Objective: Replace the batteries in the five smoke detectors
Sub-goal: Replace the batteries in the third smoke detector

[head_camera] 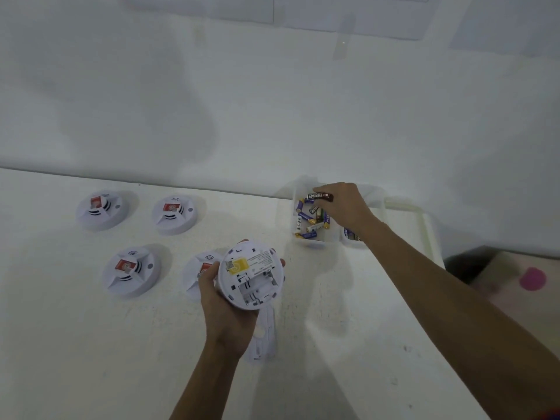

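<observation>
Pinched between the thumb and the fingertips of the right hand (344, 207) is a black battery (320, 196), held lying flat just above a small translucent tub (303, 241) at the far edge of the table (91, 344); the left hand (224, 310) is curled around the rim of one smoke detector (251, 274), which is kept above the table with its underside turned up.

The battery bay (257, 288) of this detector is seen open and appears to be empty; so the battery exchange on this unit is judged to be in hand. Whether the black cell is being taken from the tub or dropped into it cannot be told. If it is a fresh one, it must next be carried to the bay, turned to the correct polarity and pressed in against the contacts.

Four other detectors (130, 270) are laid face up on the table, one of them partly hidden behind the held unit; a white back plate (263, 338) is lying under the left wrist.

The detectors are round domes of smooth white plastic with slotted vents and red stickers; the loose batteries (312, 221) in the tub are small glossy cylinders in purple, gold and green; the table surface is white, matt and a little scuffed.
</observation>
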